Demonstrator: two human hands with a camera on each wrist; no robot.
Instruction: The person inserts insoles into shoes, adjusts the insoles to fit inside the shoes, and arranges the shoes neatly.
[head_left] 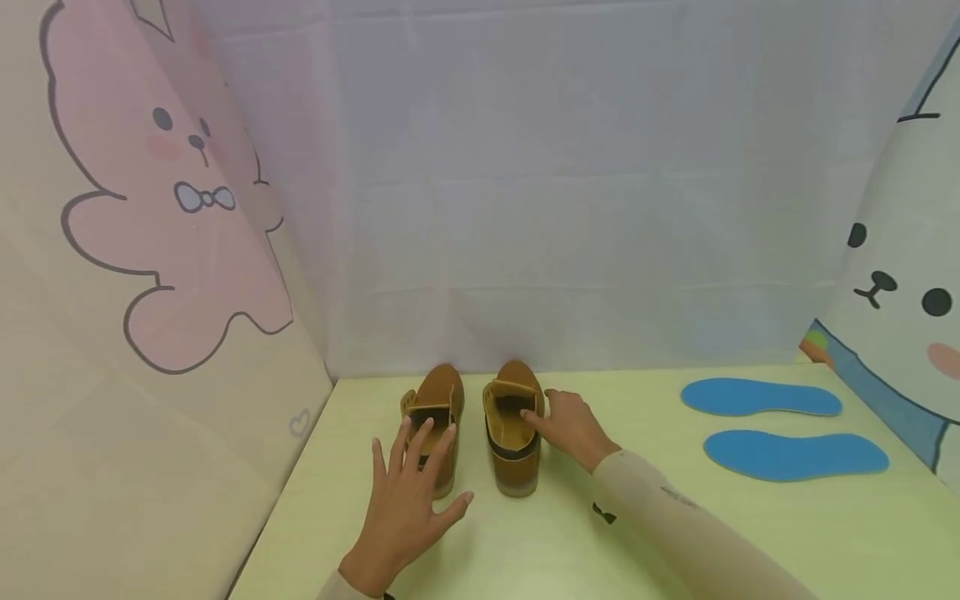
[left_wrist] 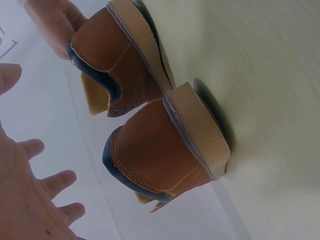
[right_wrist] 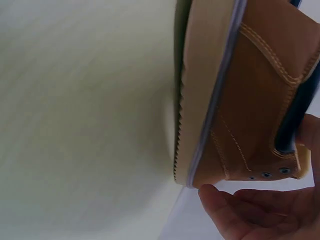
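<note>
Two brown lace-up shoes stand side by side at the back of the table, toes toward the wall: a left shoe and a right shoe. Both have a dark collar and a ribbed tan sole, clear on the left shoe in the left wrist view. My left hand hovers over the left shoe's heel, fingers spread, holding nothing. At the right shoe's outer side, my right hand grips the upper, thumb over the opening; its curled fingers sit by the front of the shoe.
Two blue insoles, a rear insole and a front insole, lie flat on the right of the pale yellow table. A white cloth wall rises directly behind the shoes, with printed cloth sides at left and right.
</note>
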